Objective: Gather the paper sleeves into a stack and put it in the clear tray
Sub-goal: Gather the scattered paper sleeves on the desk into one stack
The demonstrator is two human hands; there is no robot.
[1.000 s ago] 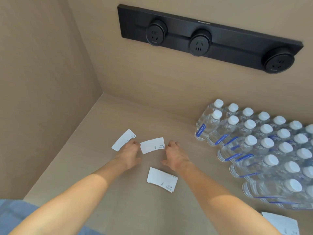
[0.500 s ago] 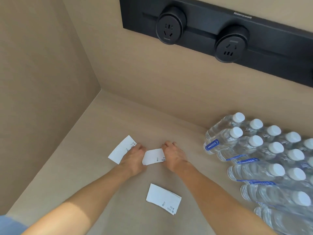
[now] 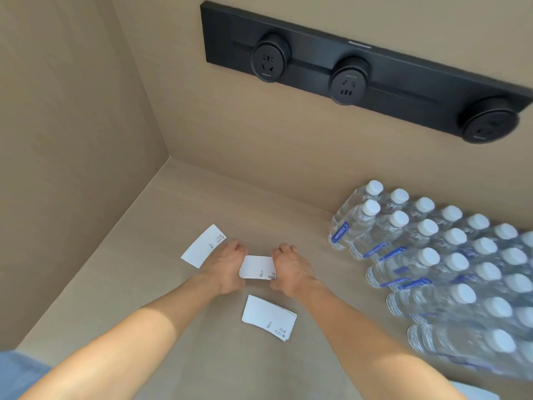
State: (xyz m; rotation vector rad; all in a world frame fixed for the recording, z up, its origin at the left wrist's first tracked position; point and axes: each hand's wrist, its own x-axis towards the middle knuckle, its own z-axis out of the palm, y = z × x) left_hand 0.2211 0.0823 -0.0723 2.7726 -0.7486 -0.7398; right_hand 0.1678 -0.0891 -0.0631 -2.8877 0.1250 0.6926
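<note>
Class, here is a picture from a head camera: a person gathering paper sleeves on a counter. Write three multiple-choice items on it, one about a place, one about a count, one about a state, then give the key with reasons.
1. Where do the water bottles stand?
A. right of the hands
B. left of the hands
C. on the wall

2. How many round sockets are on the black wall strip?
A. one
B. three
C. five

3. The sleeve between the hands is
A. torn in half
B. lying untouched
C. held at both ends

Key:
1. A, they fill the counter's right side.
2. B, three round sockets show.
3. C, the left hand and right hand each grip an end.
</note>
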